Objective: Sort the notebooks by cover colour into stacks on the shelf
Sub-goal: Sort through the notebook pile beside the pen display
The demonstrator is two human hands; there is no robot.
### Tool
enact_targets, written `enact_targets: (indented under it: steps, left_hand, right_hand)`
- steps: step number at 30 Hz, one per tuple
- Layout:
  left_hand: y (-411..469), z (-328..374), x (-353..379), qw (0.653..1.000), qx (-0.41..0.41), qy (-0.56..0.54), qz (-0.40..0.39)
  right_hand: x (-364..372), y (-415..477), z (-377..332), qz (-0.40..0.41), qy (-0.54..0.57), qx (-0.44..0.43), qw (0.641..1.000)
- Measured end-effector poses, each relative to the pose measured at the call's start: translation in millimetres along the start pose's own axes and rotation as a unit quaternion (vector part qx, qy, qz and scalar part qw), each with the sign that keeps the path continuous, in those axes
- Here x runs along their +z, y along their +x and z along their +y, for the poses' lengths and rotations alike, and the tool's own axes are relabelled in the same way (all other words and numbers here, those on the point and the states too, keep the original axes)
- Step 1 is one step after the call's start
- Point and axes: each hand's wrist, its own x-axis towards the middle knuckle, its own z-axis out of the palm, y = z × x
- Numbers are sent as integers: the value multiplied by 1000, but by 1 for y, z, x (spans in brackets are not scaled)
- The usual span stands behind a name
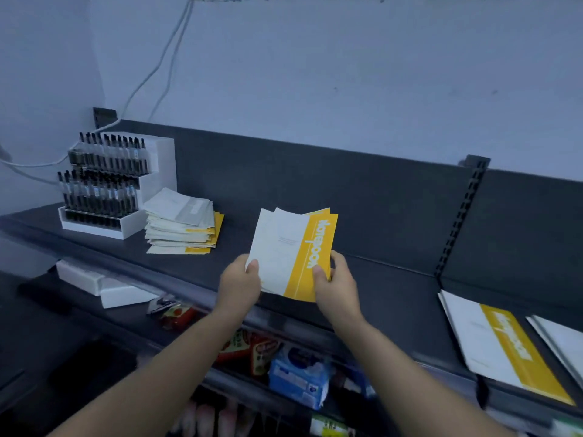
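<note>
Head | yellow notebooks (288, 253) between left hand (239, 287) and right hand (338, 287) | both grips pinching them

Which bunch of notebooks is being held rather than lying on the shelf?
The fanned yellow-banded bunch in the middle, gripped by the left hand and right hand. The stack by the pen display and the notebooks at right lie on the shelf.
</note>
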Motion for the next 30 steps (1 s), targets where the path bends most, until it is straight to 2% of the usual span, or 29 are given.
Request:
enact_targets:
  steps: [6, 20, 26, 30]
  left_hand:
    - [-40, 35, 59, 998, 34, -6, -43]
    - [-160, 126, 223, 989, 39, -67, -126]
    - [-191, 157, 289, 975, 40, -38, -214]
    - [-205, 180, 332, 964, 83, -9, -253]
  right_hand:
    - [-80, -18, 25, 53, -19, 5, 998]
    - [-291, -62, 97, 122, -73, 39, 989]
    - [-366, -72, 127, 159, -85, 70, 981]
    - [-408, -70, 148, 184, -101, 77, 975]
